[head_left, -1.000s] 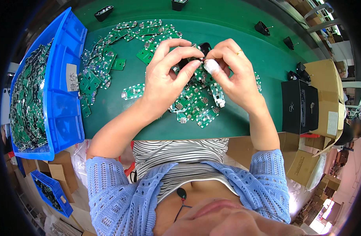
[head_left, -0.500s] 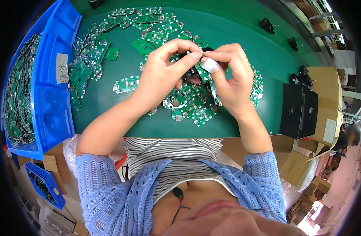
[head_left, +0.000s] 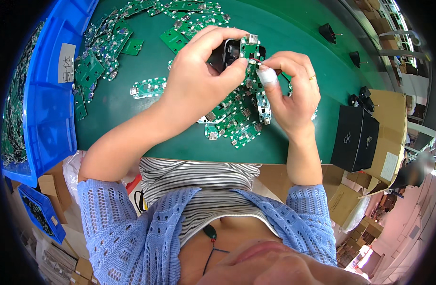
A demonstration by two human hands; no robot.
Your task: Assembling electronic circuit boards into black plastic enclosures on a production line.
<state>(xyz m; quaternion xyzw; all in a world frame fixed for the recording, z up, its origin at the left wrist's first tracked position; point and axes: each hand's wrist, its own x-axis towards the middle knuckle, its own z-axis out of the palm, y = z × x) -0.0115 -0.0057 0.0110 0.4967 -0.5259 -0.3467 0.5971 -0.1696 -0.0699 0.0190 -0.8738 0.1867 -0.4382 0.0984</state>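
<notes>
My left hand point(head_left: 196, 76) is closed around a green circuit board point(head_left: 250, 49) and a black plastic housing point(head_left: 231, 51), its thumb pressing on the board. The board stands lengthwise, with a metal connector at its far end. Close by on the right, my right hand point(head_left: 295, 92) pinches a thin reddish wire point(head_left: 257, 60) at the board's edge; a white wrap point(head_left: 267, 76) covers its thumb tip. Under both hands lies a loose pile of circuit boards point(head_left: 237, 116), partly hidden by them. A single circuit board point(head_left: 149, 88) lies left of my left forearm.
A blue bin point(head_left: 52, 104) full of boards stands at the left. More circuit boards point(head_left: 106, 47) spread over the far left of the green table point(head_left: 289, 28). Black housings point(head_left: 327, 32) with wires lie at the right, near a black box point(head_left: 355, 137) and a cardboard box point(head_left: 389, 133).
The circuit board now shows upright in my left hand, over the housing. My hands have drawn slightly apart, the right one moving right. The whole view has shifted a little.
</notes>
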